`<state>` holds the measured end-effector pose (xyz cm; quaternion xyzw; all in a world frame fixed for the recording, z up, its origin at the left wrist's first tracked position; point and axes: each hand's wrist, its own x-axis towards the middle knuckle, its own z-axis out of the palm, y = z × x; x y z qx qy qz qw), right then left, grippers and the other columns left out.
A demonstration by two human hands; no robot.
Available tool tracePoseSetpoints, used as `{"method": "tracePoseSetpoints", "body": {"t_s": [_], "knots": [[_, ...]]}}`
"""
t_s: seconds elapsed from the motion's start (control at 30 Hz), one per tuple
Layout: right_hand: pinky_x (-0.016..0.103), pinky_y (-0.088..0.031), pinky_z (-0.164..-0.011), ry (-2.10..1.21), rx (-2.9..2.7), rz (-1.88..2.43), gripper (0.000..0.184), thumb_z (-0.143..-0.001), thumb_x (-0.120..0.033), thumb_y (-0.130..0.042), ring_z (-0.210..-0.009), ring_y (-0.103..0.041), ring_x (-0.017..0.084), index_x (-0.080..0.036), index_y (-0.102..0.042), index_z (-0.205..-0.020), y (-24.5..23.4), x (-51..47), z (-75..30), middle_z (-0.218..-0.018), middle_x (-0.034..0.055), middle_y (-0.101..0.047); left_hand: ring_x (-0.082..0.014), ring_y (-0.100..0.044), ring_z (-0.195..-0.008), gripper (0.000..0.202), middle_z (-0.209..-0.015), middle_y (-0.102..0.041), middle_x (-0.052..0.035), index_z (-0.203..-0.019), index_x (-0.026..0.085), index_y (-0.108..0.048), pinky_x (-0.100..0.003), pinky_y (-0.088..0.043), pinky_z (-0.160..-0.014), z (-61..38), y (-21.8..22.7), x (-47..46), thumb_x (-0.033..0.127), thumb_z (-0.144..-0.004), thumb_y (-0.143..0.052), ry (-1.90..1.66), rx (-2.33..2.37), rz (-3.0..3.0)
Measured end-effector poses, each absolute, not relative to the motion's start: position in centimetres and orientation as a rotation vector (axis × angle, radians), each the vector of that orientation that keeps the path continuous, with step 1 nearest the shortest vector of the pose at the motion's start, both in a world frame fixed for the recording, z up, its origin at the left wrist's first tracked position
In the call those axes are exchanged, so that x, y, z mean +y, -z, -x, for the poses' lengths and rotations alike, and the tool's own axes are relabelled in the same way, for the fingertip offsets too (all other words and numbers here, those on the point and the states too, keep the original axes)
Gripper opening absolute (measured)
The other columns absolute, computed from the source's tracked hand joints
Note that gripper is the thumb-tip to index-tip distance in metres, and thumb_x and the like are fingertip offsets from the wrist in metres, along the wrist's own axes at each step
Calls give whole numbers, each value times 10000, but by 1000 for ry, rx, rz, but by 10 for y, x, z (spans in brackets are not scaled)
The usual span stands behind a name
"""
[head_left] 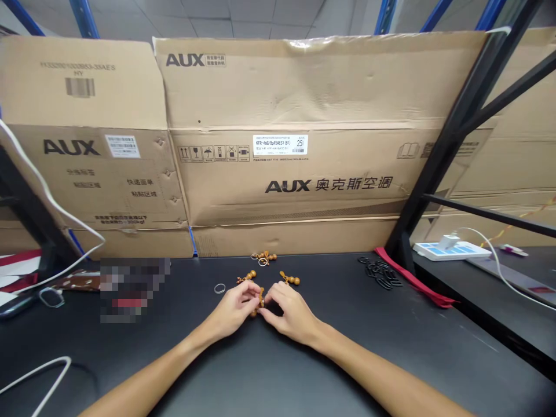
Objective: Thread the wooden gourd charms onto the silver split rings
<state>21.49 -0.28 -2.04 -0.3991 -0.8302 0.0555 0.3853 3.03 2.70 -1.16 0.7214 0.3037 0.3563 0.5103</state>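
Fingers [251, 294] of the left hand [232, 310] and right hand [291, 313] clenched from both sides on a small wooden gourd charm [261, 298], low in the middle of the frame, fingertips almost meeting around it. Open black tabletop [347, 359] below and to either side of both forearms, plenty of free room. Just beyond the fingers, a second charm [246, 277] and a third charm [289, 279], a little apart. Left of them, a loose metal ring [219, 288]. Near the table's back edge, a fourth charm [264, 256]. Far right, a pile of black rubber loops [380, 273] beside a red strap [410, 278] running toward the table's edge. Along the back edge, a wall of cardboard boxes [304, 116].
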Motion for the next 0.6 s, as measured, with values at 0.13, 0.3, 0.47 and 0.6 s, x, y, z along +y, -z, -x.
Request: {"method": "tracePoseSetpoints", "body": {"t_s": [0.13,0.3,0.47,0.6], "knots": [[309,-434,-735,-204,-2094,997,44,-822,-160,-572,-766,-538,176,-201,-568,-803,22,-1,-217,-817,30,-621,-170,-623,-783,281,-874,-611,-52,-970,160,-517,-302,-479,-711,-31,12,25,396,-841,-600,-820,700,-1647],[298,-433,-710,-321,-2066,979,65,-833,-151,-563,-743,-536,165,-197,-580,-790,20,1,-218,-787,20,-613,-155,-590,-774,253,-847,-580,-35,-935,164,-523,-291,-478,-719,-32,11,24,404,-863,-562,-834,725,-1696],[295,-435,-689,-359,-2050,970,83,-860,-178,-551,-725,-535,162,-191,-574,-781,19,1,-219,-770,25,-608,-155,-560,-789,264,-860,-566,-29,-914,171,-515,-260,-454,-683,-31,9,23,433,-878,-517,-811,747,-1771],[304,-443,-717,-357,-2093,920,117,-894,-205,-524,-759,-542,171,-191,-578,-791,19,0,-219,-787,37,-612,-122,-490,-658,251,-742,-529,12,-828,163,-519,-238,-410,-633,-30,9,22,412,-855,-544,-790,871,-1936]]}}
